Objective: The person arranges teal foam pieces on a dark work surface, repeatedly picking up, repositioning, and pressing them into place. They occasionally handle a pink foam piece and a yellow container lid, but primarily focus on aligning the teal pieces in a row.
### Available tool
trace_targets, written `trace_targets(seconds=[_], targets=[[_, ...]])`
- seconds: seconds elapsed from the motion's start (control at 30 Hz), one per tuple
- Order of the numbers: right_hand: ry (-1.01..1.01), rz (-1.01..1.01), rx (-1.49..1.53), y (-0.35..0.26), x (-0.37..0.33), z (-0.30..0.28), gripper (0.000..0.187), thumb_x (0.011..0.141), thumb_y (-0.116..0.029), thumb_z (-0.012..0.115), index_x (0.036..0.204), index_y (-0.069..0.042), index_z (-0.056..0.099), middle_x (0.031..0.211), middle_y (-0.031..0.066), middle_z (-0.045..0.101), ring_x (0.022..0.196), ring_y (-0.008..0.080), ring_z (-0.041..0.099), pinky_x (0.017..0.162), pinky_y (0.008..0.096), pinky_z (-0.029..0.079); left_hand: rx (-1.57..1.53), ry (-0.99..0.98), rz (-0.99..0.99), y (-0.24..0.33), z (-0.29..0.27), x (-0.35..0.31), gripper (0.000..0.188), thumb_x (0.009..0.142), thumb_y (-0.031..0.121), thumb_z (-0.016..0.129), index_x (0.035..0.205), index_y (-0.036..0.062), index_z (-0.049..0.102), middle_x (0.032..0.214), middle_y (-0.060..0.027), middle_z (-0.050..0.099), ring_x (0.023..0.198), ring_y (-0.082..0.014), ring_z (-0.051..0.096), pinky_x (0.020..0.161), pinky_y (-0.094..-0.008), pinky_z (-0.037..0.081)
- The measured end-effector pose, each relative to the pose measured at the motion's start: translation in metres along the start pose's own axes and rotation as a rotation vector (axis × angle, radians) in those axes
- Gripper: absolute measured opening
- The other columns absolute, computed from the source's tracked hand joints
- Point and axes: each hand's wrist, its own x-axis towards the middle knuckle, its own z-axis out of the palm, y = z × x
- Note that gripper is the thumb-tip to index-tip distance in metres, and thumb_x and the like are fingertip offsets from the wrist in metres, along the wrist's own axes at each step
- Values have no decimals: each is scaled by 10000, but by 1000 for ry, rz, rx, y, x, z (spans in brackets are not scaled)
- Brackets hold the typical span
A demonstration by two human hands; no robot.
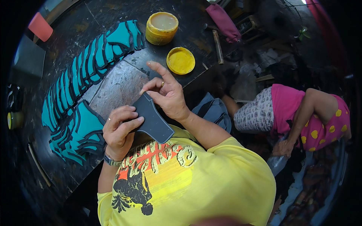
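Note:
A dark grey, curved flat piece with a thin raised edge (151, 117), looking like a shoe-upper part, is held in front of my chest. My left hand (121, 128) grips its left side, fingers over the top face. At its upper corner, the thumb and index finger of my right hand (169, 96) are pinched together, while another finger stretches upward. Beyond my hands, many teal pieces with black edges (81, 66) lie overlapped in a long curved row. More teal pieces (81, 128) are bunched beside my left hand. A worn silvery slab (117, 84) lies between row and hands.
A yellow tub of pale paste (161, 28) and its yellow lid (181, 61) are on the dark table (102, 13). A stick (218, 47) and a pink pouch (223, 22) lie at the far right. Another person (294, 113) in pink sits close on my right.

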Motion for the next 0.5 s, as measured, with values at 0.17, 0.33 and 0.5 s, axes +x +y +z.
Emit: trace_targets(seconds=[0.17, 0.33, 0.5], targets=[[-25, -17, 39, 0, 1, -3, 806, 904, 134, 595, 1611, -109, 295, 998, 43, 688, 869, 33, 587, 788, 196, 489, -28, 90, -105, -1, 4, 1, 280, 659, -163, 725, 864, 27, 713, 981, -111, 700, 1031, -318, 706, 925, -438, 567], [-21, 8, 18, -5, 8, -6, 804, 904, 128, 596, 1610, -106, 291, 1067, 65, 693, 895, 44, 593, 794, 205, 496, -15, 123, -105, -3, 5, 10, 321, 620, -206, 629, 851, 7, 694, 980, -133, 695, 1034, -336, 706, 991, -509, 549], [-30, 98, 131, -12, 27, -14, 804, 902, 155, 579, 1605, -104, 286, 1218, 131, 679, 980, 90, 635, 852, 226, 521, -10, 131, -164, -7, 11, 20, 353, 598, -214, 594, 861, 3, 685, 1004, -134, 696, 1063, -330, 700, 1031, -531, 532]])
